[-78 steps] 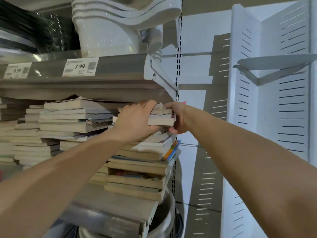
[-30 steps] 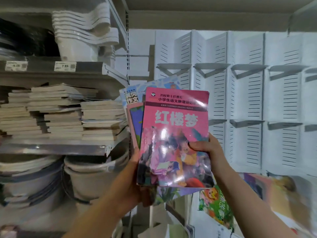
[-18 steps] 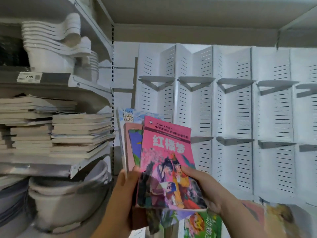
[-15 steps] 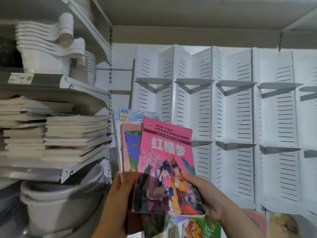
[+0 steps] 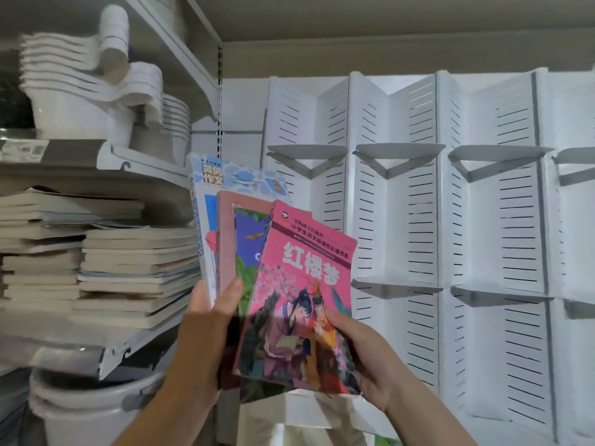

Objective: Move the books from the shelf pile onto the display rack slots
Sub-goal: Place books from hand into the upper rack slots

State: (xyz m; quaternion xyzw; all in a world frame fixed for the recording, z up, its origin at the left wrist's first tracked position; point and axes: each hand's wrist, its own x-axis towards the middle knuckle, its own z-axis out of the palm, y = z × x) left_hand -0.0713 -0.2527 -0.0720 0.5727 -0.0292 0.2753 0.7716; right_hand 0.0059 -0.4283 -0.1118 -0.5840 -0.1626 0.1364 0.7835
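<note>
I hold three books upright in front of me. My right hand grips the front one, a pink book with a painted couple on its cover, by its lower right edge. Behind it, my left hand grips a book with a blue-and-green picture and a taller light-blue book. The pile of books lies stacked flat on the grey shelf at the left. The white slotted display rack with grey ledges fills the right half of the view, its visible slots bare.
Stacked white plastic basins sit on the shelf above the pile. Grey tubs stand under the book shelf. A black slotted upright separates the shelving from the rack.
I have taken books off the pile and turned right toward the rack. In the last half second the pink book has tilted right, away from the two behind it.
</note>
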